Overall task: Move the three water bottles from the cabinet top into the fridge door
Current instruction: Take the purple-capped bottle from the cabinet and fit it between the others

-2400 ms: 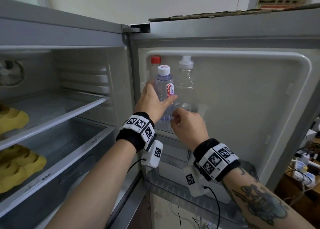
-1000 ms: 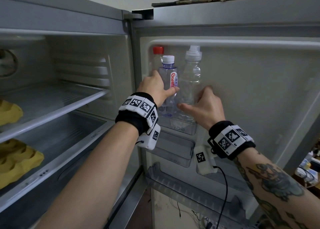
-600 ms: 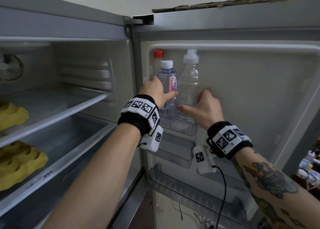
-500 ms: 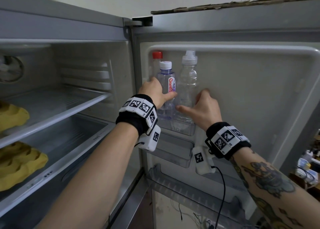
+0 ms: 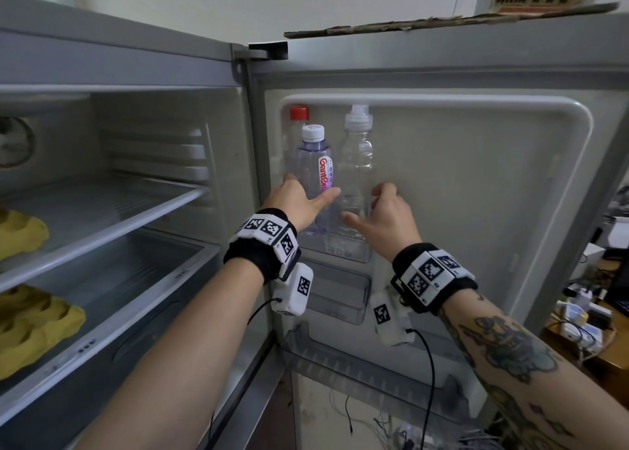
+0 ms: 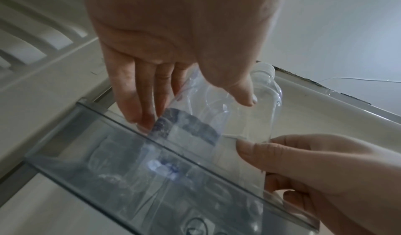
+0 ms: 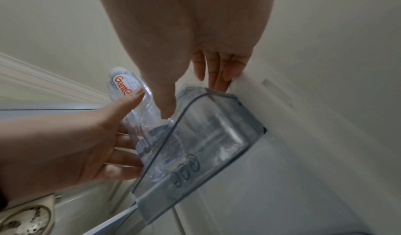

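Three bottles stand upright in the top clear bin [image 5: 347,253] of the open fridge door. A red-capped bottle [image 5: 299,117] is at the back left. In front of it stands a white-capped labelled bottle [image 5: 315,163] [image 7: 123,86]. To its right is a clear sport-cap bottle [image 5: 355,156] [image 6: 262,101]. My left hand [image 5: 306,196] [image 6: 193,111] holds the labelled bottle low down, thumb on the label and fingers round the far side. My right hand [image 5: 366,204] [image 7: 190,98] wraps the clear bottle, thumb in front and fingers against the door liner.
Below the bin hang a second clear bin [image 5: 340,299] and a long bottom rack [image 5: 360,368]. The fridge's shelves [image 5: 102,218] are on the left, with yellow egg trays [image 5: 23,233] at their edge. Cardboard [image 5: 442,22] lies on the door top. A cluttered desk [image 5: 585,316] is at the right.
My right hand rose from the clear bottle's base to its middle, and its fingers have since curled in slightly. My left hand has stayed on the labelled bottle.
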Demonstrator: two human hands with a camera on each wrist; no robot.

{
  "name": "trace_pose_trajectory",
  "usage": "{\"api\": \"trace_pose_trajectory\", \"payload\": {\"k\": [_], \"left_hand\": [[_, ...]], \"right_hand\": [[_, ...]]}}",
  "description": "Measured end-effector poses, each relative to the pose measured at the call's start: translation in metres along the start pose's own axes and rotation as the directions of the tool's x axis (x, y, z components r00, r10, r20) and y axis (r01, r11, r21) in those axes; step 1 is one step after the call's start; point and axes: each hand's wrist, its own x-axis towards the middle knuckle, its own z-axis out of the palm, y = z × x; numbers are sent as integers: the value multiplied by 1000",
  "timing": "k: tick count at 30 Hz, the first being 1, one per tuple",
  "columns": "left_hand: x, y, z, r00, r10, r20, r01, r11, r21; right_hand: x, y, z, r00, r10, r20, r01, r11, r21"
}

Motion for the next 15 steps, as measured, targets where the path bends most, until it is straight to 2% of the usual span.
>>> {"api": "trace_pose_trajectory", "payload": {"k": [8,15], "left_hand": [[-12,-5,3,999,-29,44,31,998,-50],[-18,-13,1,998,-42,54,43,999,-13]], "right_hand": [[-8,0,4,1000,4,-17,-4,1000,19],[-16,-2,8,999,32,-30,-32,999,19]]}}
